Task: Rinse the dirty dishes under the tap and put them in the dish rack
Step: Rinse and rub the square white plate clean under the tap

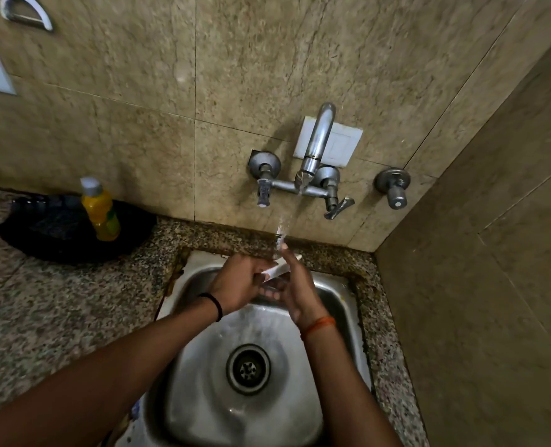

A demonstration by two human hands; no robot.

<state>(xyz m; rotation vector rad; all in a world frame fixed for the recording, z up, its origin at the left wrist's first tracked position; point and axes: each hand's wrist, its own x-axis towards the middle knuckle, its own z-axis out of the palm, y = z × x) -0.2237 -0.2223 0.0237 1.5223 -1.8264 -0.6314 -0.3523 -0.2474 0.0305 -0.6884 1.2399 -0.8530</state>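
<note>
Over the back of the steel sink (332, 304), my left hand (238, 282) grips a small white utensil (279, 269), which looks like a spoon or knife handle. My right hand (295, 285) lies against the utensil with its fingers stretched up into the stream. Water runs from the wall tap (316, 146) down onto my right fingertips and the utensil. Most of the white utensil is hidden between my hands.
A yellow bottle with a grey cap (100, 209) stands on a black dish rack (58, 230) on the speckled granite counter (58, 301) at the left. Tap valves (393, 188) stick out of the tiled wall. A side wall closes the right.
</note>
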